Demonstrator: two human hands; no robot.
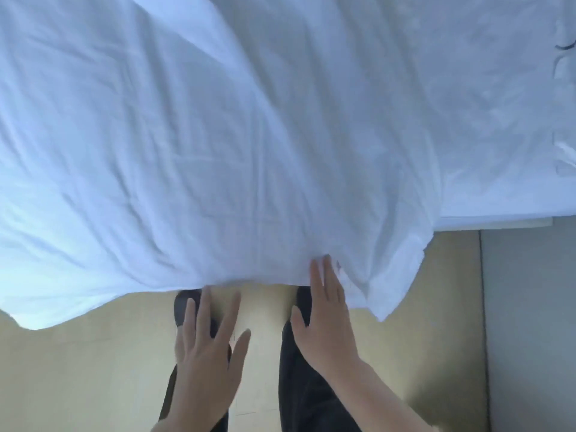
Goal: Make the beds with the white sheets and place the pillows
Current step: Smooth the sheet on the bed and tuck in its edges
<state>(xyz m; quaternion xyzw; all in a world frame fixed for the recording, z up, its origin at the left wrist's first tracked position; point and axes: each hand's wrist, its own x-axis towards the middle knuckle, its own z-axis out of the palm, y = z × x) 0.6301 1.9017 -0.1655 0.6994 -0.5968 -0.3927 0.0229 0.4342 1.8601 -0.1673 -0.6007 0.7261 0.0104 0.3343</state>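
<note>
Pale wooden floor [93,369], grey wall panel [530,322] at right, dark trouser legs [308,385], dark shoes [184,307].

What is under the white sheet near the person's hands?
Under the white sheet's hanging edge, only wooden floor and the toes of dark shoes show. At right, a bare mattress shows. The bed under the sheet is covered.
</note>
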